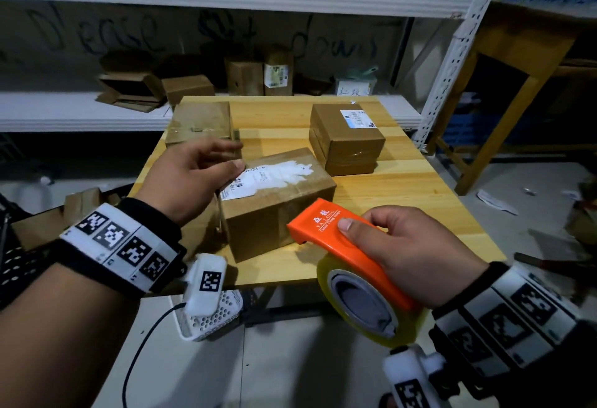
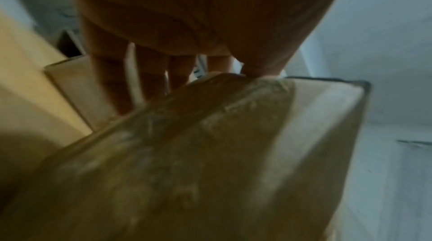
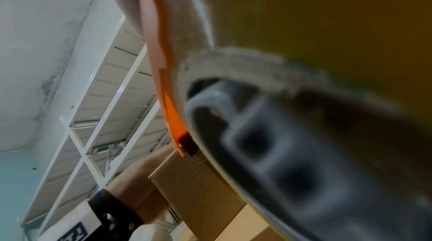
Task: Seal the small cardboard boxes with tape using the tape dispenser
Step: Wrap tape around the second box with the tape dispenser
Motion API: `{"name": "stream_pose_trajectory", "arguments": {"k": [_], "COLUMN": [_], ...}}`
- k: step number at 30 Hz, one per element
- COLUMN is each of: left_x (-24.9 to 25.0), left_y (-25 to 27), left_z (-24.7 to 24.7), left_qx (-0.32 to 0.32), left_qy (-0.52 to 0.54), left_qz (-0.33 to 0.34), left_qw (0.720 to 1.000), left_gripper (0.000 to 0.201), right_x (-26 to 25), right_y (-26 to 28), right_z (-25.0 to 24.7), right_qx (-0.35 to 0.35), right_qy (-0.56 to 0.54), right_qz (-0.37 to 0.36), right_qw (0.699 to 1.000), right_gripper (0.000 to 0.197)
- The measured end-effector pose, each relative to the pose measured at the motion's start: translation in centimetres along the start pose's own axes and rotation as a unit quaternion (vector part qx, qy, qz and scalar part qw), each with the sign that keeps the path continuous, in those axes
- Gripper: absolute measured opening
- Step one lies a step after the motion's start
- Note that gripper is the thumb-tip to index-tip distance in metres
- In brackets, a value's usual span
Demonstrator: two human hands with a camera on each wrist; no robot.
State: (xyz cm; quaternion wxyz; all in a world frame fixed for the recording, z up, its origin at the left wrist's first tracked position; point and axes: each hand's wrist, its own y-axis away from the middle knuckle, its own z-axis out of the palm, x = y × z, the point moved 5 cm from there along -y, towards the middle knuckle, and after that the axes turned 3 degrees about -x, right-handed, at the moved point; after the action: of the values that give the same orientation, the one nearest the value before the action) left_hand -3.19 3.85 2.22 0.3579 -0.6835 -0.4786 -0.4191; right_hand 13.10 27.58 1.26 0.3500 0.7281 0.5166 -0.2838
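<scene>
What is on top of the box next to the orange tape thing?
On the nearest box sits a torn white shipping label with a barcode. The left hand touches the label's corner, hiding the part beneath its fingers. Clear tape glints along the box's edges.

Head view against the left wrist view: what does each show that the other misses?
Only the head view shows the right hand gripping the orange tape dispenser, plus two other boxes on the wooden table. Only the left wrist view shows the near box's glossy side close up, though blurred. Both show the left hand on the near box.
</scene>
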Motion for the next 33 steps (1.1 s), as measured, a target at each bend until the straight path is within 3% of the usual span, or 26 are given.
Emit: {"name": "stream_pose_trajectory", "arguments": {"k": [3, 6, 9, 11, 13, 19, 33], "left_x": [1.6, 1.6, 2.0, 2.6, 2.6, 2.3, 1.3], "left_y": [0.6, 1.2, 1.5, 1.8, 1.9, 1.5, 0.8], "left_z": [0.5, 0.9, 0.5, 0.8, 1.0, 0.9, 0.5], "left_qx": [-0.006, -0.074, -0.126, -0.152, -0.139, -0.084, -0.03], "left_qy": [-0.116, -0.144, -0.223, -0.267, -0.295, -0.258, -0.096], "left_qz": [0.142, 0.137, 0.156, 0.143, 0.132, 0.077, 0.021], "left_qw": [0.983, 0.977, 0.954, 0.941, 0.936, 0.959, 0.995], "left_gripper": [0.029, 0.016, 0.084, 0.103, 0.103, 0.098, 0.082], "right_x": [0.2, 0.3, 0.5, 0.6, 0.6, -0.3, -1.2], "right_y": [-0.1, -0.1, -0.1, -0.1, -0.1, 0.1, 0.1], "right_z": [0.1, 0.2, 0.0, 0.0, -0.2, -1.4, -1.3], "right_qx": [-0.001, -0.002, 0.004, 0.005, 0.006, 0.047, 0.077], "right_qy": [0.002, -0.003, -0.009, -0.006, -0.004, 0.014, 0.027], "right_qz": [-0.003, -0.003, -0.005, -0.003, -0.001, -0.018, -0.036], "right_qw": [1.0, 1.0, 1.0, 1.0, 1.0, 0.999, 0.996], "right_gripper": [0.048, 0.052, 0.052, 0.049, 0.048, 0.054, 0.051]}}
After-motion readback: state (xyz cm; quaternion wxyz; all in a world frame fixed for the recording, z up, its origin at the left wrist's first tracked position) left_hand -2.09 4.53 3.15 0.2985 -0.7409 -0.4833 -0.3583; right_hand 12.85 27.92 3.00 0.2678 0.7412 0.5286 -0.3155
